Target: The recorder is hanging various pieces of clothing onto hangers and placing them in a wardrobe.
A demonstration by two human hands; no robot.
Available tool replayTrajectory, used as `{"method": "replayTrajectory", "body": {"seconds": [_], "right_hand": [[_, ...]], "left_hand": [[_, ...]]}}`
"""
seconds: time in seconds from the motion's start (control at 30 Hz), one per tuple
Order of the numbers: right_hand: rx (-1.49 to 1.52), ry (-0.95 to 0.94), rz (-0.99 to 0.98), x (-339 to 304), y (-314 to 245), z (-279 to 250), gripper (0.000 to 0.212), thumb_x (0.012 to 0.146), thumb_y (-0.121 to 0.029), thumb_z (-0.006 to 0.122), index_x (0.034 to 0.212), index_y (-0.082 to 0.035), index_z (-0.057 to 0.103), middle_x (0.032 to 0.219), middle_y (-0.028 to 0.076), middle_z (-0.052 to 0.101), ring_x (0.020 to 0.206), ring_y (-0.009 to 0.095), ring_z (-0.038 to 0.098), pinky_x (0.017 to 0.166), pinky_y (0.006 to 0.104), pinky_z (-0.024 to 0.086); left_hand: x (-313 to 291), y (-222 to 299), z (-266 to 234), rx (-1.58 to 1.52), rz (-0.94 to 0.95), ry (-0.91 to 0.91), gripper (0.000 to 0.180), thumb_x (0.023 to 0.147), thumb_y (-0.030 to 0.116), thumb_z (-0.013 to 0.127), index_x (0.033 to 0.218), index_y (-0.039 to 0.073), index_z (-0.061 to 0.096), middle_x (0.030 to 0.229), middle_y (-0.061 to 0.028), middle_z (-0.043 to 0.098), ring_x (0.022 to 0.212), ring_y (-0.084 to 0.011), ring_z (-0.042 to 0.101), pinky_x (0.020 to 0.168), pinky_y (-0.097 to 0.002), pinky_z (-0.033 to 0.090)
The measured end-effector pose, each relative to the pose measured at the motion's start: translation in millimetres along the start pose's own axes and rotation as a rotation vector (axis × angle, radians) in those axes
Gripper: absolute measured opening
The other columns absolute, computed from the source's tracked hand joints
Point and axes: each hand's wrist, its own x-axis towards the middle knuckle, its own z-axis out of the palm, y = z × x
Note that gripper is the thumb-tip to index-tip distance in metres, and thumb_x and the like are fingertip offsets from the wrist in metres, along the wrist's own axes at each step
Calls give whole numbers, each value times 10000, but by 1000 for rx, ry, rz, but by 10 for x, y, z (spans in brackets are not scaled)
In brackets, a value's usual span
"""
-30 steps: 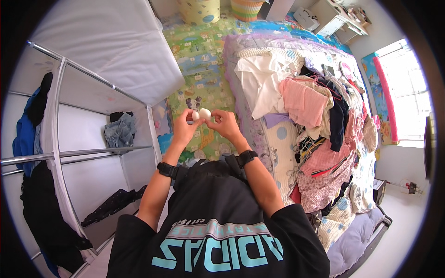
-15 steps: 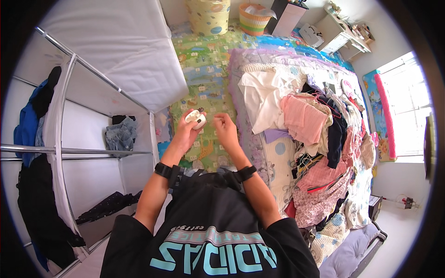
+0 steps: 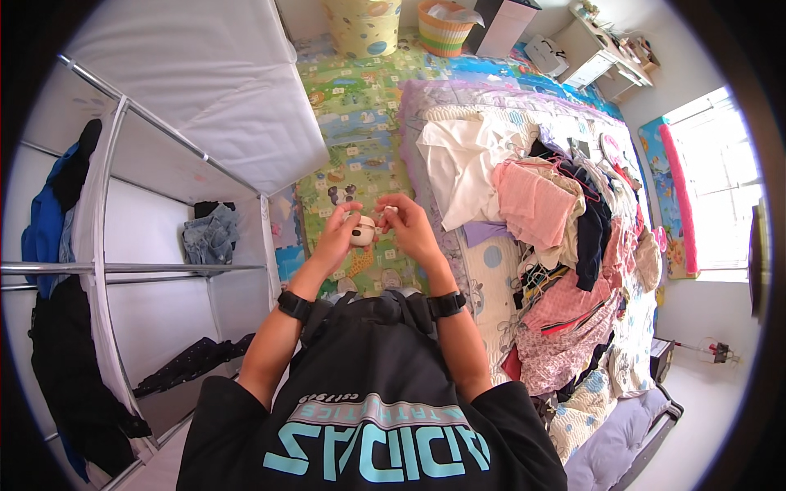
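Moved since the frame half a second earlier: the white earbud case [image 3: 363, 232], now lower, nearer the body and turned, with its dark oval spot to the left; also the right hand [image 3: 405, 227], now brought in close beside the case.

Left hand [image 3: 334, 237]: fingers curled about the left side of the case, holding it above the floor, in front of the torso. Whether the lid stands raised cannot be told.

Right hand: thumb and fingers pinched narrow on a small white piece [image 3: 391, 210], too small to identify, just to the right of the case.

Wrists: black band [image 3: 295, 305] on the left; black band [image 3: 447, 305] on the right.

Torso: black T-shirt [image 3: 360, 368], turquoise lettering.

Beneath the hands: play mat [image 3: 352, 106], green, animal-printed.

To the right: bed [image 3: 495, 307], pale quilt with blue spots, lilac frilled edge. Upon it, heaped garments: white garment [image 3: 458, 168], nearest the mat; pink garment [image 3: 532, 196], overlapping it; navy garment [image 3: 594, 245]; floral pink garment [image 3: 565, 352].

To the left: wardrobe frame [image 3: 172, 123], metal tubes with white fabric cover, containing a folded denim garment [image 3: 209, 239], a blue garment [image 3: 56, 221] and black trousers [image 3: 70, 360].

Far end: yellow spotted bin [image 3: 360, 29]; beside it, striped basket [image 3: 440, 37] in orange, yellow and green.
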Motion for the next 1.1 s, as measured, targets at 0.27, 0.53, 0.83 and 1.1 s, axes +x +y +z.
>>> {"method": "replayTrajectory", "body": {"seconds": [0.27, 0.53, 0.83, 1.1], "right_hand": [[-199, 27, 6, -66, -6, -4, 145, 947, -90, 496, 924, 5, 604, 659, 61, 535, 549, 97, 472, 519, 273, 391], [-238, -9, -50, -102, -34, -87, 170, 957, -118, 500, 1038, 17, 563, 670, 59, 580, 568, 130, 522, 538, 264, 424], [-135, -119, 15, -179, -107, -167, 224, 890, -34, 583, 1093, 34, 518, 758, 93, 656, 597, 133, 612, 529, 262, 476], [-181, -116, -14, -208, -112, -134, 177, 937, -50, 519, 1072, 20, 608, 762, 71, 653, 658, 96, 606, 593, 243, 491]], "left_hand": [[74, -71, 17, 57, 36, 100, 353, 987, 258, 466, 1253, 66, 336, 1036, -132, 607, 689, -214, 657, 517, -303, 496], [31, -185, -31, 660, 387, 18, 645, 862, -10, 613, 1357, 69, 208, 1310, -140, 416, 1212, -236, 465, 1000, -355, 413], [-4, -264, -28, 478, 245, 20, 699, 847, 52, 675, 1343, 71, 182, 1259, -208, 468, 1121, -242, 550, 909, -352, 470], [51, -268, -77, 265, 223, 92, 678, 806, 89, 737, 1284, 58, 257, 1140, -176, 612, 1017, -206, 619, 844, -321, 508]]}}
